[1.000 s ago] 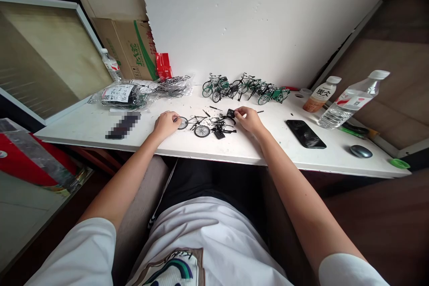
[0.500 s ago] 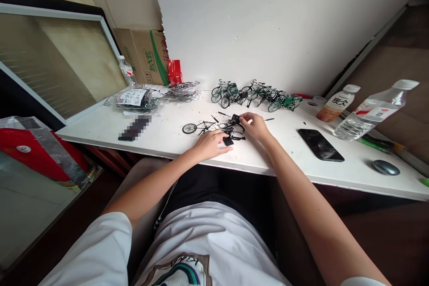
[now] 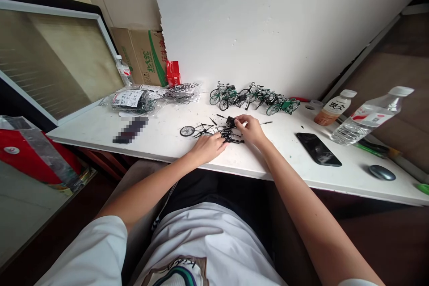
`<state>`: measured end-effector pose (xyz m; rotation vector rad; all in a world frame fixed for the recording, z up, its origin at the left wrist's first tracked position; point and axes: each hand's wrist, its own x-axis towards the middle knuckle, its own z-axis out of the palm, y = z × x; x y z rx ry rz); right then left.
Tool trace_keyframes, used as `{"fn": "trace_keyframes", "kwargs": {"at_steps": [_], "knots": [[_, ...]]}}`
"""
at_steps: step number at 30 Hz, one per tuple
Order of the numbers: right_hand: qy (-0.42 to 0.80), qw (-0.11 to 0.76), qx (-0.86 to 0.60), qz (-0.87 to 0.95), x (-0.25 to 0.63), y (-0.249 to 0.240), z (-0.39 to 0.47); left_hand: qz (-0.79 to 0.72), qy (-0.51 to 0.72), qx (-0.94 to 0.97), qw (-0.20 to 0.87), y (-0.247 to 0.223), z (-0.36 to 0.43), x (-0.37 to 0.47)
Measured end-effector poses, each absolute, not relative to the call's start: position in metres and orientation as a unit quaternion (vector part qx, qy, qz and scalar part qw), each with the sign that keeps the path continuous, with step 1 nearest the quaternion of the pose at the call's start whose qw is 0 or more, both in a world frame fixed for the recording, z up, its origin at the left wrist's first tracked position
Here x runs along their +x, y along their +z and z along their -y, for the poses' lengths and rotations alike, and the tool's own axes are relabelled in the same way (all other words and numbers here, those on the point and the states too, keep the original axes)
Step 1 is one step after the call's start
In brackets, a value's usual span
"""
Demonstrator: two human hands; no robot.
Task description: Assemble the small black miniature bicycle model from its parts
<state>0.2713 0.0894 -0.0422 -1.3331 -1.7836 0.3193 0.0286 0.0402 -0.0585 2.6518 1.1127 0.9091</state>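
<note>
My right hand (image 3: 248, 128) pinches a small black square piece (image 3: 230, 121), like a model bicycle's basket, above the table. Beside it, my left hand (image 3: 208, 147) is closed at the edge of a cluster of black model bicycle parts (image 3: 236, 136); what its fingertips grip is hidden. Left of the hands lies a black model bicycle frame (image 3: 201, 130) with a spoked wheel (image 3: 187, 131). Just behind, a thin dark rod (image 3: 213, 121) rests on the white table (image 3: 167, 136).
Several green and black model bicycles (image 3: 224, 96) stand along the wall. Plastic-bagged parts (image 3: 134, 99) and a carton (image 3: 142, 56) are at the back left. To the right are two drink bottles (image 3: 335, 107), a black phone (image 3: 318, 149) and a mouse (image 3: 382, 172).
My left thumb and fingers have come together, and the black square piece that showed between them is now out of sight. My right hand still holds its piece, shifted slightly left.
</note>
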Motion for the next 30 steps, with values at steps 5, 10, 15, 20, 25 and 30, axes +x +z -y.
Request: {"fn": "trace_keyframes", "kwargs": {"at_steps": [5,10,15,20,25,30], "knots": [[0.202,0.477,-0.51,0.687,0.269,-0.041,-0.088,-0.391,0.408,0.818,0.109,-0.054,-0.048,0.021],[0.248,0.51,-0.468,0.678,0.255,-0.031,-0.076,-0.424,0.507,0.714,0.23,-0.052,-0.057,0.012],[0.287,0.539,-0.434,0.662,0.233,-0.029,-0.067,-0.429,0.54,0.603,0.401,-0.058,-0.068,0.012],[0.353,0.569,-0.386,0.635,0.215,-0.037,-0.062,-0.372,0.56,0.58,0.46,-0.062,-0.073,0.015],[0.359,0.56,-0.402,0.629,0.21,-0.039,-0.058,-0.342,0.56,0.589,0.471,-0.062,-0.068,0.014],[0.318,0.554,-0.41,0.652,0.21,-0.04,-0.058,-0.317,0.559,0.583,0.497,-0.063,-0.066,0.017]]}}
